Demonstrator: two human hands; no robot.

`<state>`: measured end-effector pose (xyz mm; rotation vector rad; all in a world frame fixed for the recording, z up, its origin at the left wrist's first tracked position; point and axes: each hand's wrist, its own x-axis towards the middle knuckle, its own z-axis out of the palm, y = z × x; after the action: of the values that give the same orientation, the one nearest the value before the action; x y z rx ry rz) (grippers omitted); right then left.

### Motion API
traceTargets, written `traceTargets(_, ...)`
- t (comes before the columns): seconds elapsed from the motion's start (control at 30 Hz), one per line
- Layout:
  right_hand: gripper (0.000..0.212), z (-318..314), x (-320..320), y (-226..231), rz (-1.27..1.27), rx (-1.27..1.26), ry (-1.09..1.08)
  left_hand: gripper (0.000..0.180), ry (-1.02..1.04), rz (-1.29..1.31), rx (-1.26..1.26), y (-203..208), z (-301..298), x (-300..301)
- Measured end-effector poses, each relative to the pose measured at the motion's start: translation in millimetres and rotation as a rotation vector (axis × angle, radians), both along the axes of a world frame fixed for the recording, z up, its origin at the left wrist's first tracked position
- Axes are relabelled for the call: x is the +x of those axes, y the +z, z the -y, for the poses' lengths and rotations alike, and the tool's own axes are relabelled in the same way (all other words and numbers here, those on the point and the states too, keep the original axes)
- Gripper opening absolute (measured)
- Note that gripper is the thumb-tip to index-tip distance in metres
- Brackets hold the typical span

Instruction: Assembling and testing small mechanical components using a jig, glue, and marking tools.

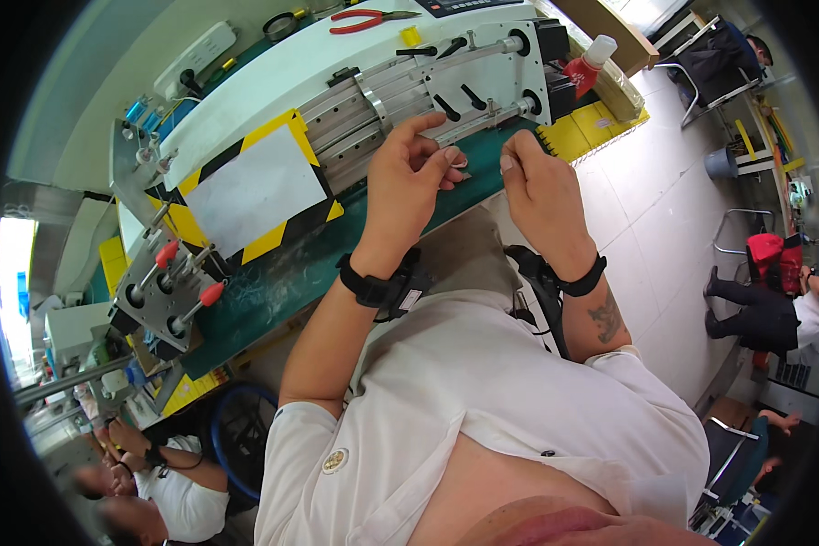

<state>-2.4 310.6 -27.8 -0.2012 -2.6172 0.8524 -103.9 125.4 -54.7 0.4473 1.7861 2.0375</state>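
My left hand (404, 187) is above the front edge of the green-topped bench (373, 227), beside the metal rail machine (382, 100). Its index finger reaches out, while the thumb and other fingers close around a small pale piece (460, 165), too small to name. To its right, my right hand (550, 198) hangs with curled fingers and the thumb pressed to them. Whatever it may hold is hidden. The two hands are apart.
A white sheet with a yellow-black striped border (255, 193) lies on the machine. Red-handled pliers (359, 20) rest behind it. A red bottle (591, 65) and yellow spiral notebook (591, 132) sit at the bench's right end. Red-tipped levers (211, 293) stick out at left. Other people sit nearby.
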Motion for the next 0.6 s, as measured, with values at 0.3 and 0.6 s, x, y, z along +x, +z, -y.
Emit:
traceTargets(0.3, 0.009, -1.7, 23.2, 17.6, 0.133, -0.242, 0.112, 0.039, -0.452, 0.295, -0.074, 33.0, 92.4, 29.2)
traceTargets(0.6, 0.006, -17.7, 14.9, -0.7, -0.128, 0.057, 0.053, 0.020, -0.333, 0.229, 0.339, -31.7, 117.0, 45.8)
